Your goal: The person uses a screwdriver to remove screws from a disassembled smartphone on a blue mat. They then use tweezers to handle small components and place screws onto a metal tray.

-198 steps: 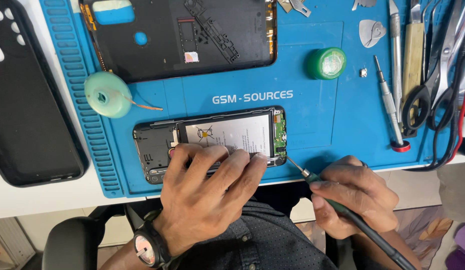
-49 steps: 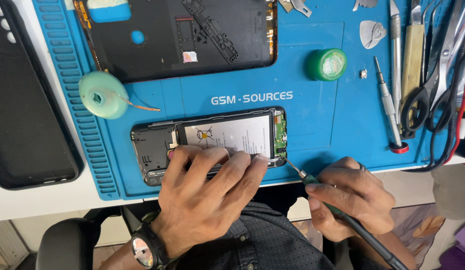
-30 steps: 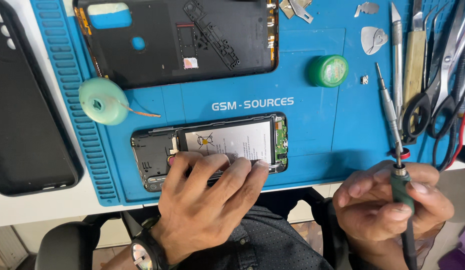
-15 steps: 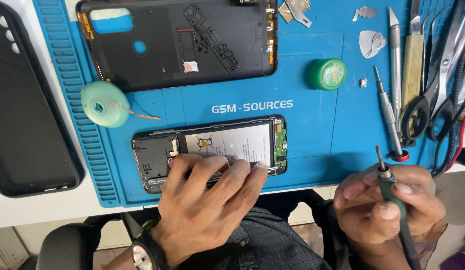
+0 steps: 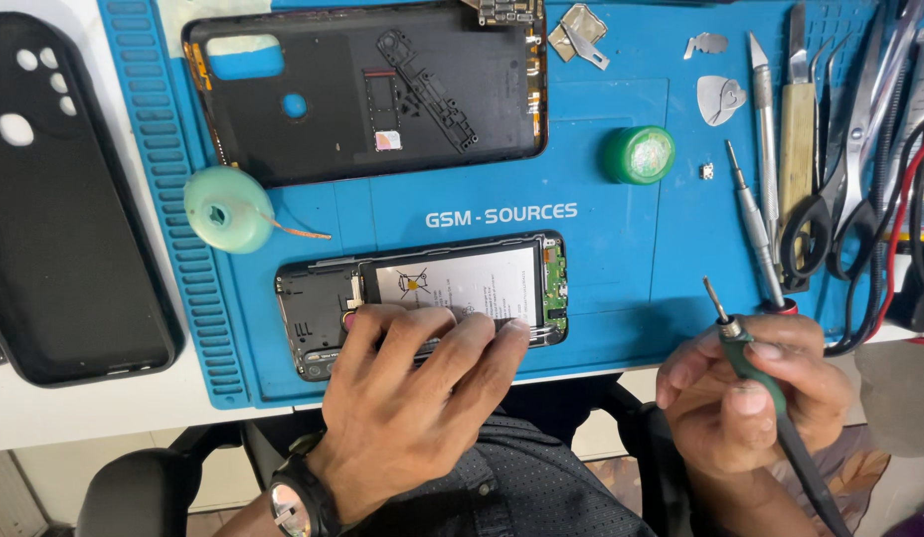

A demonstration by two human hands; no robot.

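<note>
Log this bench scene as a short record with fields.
Surface: blue repair mat
Left hand: fingers pressed flat on the opened phone, battery side up
Right hand: grip closed on a green-handled soldering iron, tip raised off the mat
Above phone: black back cover, green solder-wick spool, green round tin
Right edge: screwdriver, scissors

The mat (image 5: pixel 621 268) is bright blue with white lettering and ridged edges. At upper centre lies a black back cover (image 5: pixel 362 89); at far left, a black case (image 5: pixel 64 209). The spool (image 5: pixel 228 209) is pale mint, the small pot (image 5: pixel 639 154) green. The phone (image 5: pixel 422 293) shows a white battery and green board. The tool (image 5: pixel 750 358) has a green grip.
</note>
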